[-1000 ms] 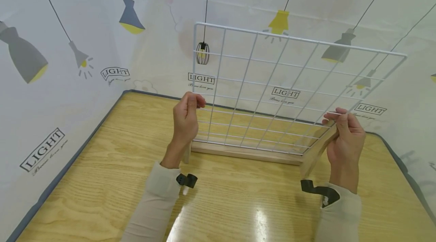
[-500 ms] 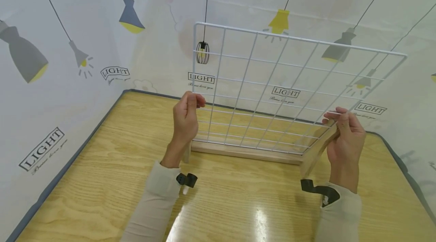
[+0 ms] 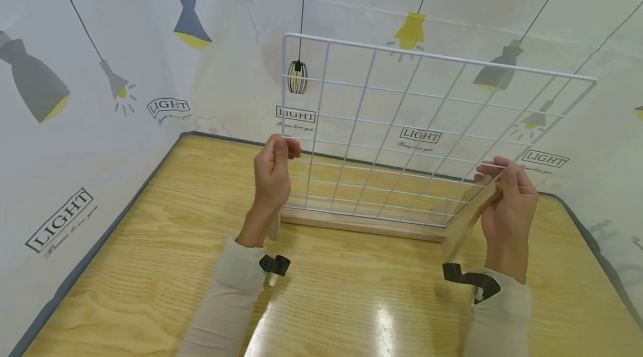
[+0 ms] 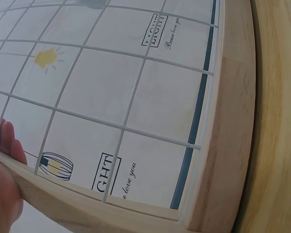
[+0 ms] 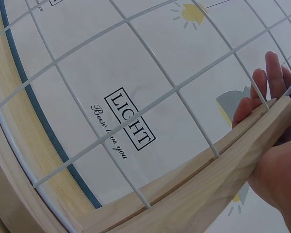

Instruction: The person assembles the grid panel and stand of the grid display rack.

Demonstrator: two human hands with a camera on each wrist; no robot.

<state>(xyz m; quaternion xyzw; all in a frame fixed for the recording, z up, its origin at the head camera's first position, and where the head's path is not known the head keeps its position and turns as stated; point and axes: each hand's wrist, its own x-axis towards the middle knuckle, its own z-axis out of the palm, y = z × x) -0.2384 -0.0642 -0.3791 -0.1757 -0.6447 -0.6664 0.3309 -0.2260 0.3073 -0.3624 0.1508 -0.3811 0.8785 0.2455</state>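
A white wire grid panel (image 3: 419,54) stands tilted in a pale wooden frame, its lower edge along the wooden bottom bar (image 3: 361,224). My left hand (image 3: 273,173) grips the panel's left edge, fingertips bent behind the wires. Opposite, my right hand (image 3: 509,201) holds the right edge where it meets the top of a wooden side piece (image 3: 468,220). In the right wrist view that grooved side piece (image 5: 208,189) takes the panel's edge, and fingers (image 5: 275,75) show beyond the wires. The left wrist view shows another side piece (image 4: 77,208) beneath my left hand; part of that hand is outside the view.
The frame rests on a wood-grain table (image 3: 321,290). White wall covering (image 3: 231,78) with printed lamps and lettering rises behind and at both sides, meeting the table along a dark blue edge (image 3: 120,212). Each sleeve carries a black wrist mount (image 3: 275,265).
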